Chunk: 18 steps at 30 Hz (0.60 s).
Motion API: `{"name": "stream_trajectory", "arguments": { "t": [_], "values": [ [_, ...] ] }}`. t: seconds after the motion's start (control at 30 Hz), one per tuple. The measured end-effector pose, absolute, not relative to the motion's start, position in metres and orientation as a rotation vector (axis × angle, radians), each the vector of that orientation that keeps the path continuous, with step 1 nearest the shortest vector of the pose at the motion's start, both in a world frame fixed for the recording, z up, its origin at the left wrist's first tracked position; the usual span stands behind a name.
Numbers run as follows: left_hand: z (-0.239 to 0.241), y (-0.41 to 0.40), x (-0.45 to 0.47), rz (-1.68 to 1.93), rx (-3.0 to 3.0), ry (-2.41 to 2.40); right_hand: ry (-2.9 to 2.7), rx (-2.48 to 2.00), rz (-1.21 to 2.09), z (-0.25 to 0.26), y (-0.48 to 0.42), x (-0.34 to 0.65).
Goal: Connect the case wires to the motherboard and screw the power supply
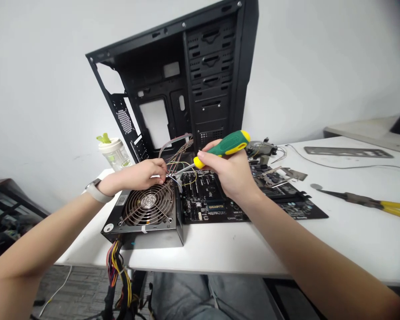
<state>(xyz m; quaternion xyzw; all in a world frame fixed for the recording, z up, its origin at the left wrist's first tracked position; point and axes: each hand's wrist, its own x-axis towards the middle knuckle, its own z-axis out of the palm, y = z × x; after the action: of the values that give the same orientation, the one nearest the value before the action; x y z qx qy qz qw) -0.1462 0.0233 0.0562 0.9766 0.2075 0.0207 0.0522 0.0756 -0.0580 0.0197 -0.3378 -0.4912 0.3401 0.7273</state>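
My right hand [231, 171] is closed around a screwdriver [228, 144] with a green and yellow handle. Its shaft points left, and the tip reaches thin wires [180, 178] by the power supply's far right corner. At that same spot my left hand [150, 173], fingers pinched together, grips the thin wires over the back of the power supply [149, 205]. The pinched ends are partly hidden by the fingers. A black motherboard [216, 207] lies flat to the right of the power supply, partly under my right forearm.
An open black computer case [210, 95] stands behind. Pliers [363, 201] with yellow handles and a metal I/O plate [348, 152] lie at right. A lidded cup [115, 153] is at left. Bundled cables [115, 266] hang over the front table edge [220, 268].
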Motion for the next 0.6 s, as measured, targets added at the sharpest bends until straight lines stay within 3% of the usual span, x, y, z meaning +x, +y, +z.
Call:
{"name": "stream_trajectory", "arguments": {
  "t": [0.27, 0.6],
  "values": [
    [0.062, 0.022, -0.142, -0.046, 3.013, 0.602, -1.083, -0.752, 0.781, 0.019, -0.059, 0.074],
    [0.096, 0.011, -0.138, -0.372, 2.982, 0.966, -1.097, -0.77, 0.778, 0.018, -0.054, 0.079]
  ]
}}
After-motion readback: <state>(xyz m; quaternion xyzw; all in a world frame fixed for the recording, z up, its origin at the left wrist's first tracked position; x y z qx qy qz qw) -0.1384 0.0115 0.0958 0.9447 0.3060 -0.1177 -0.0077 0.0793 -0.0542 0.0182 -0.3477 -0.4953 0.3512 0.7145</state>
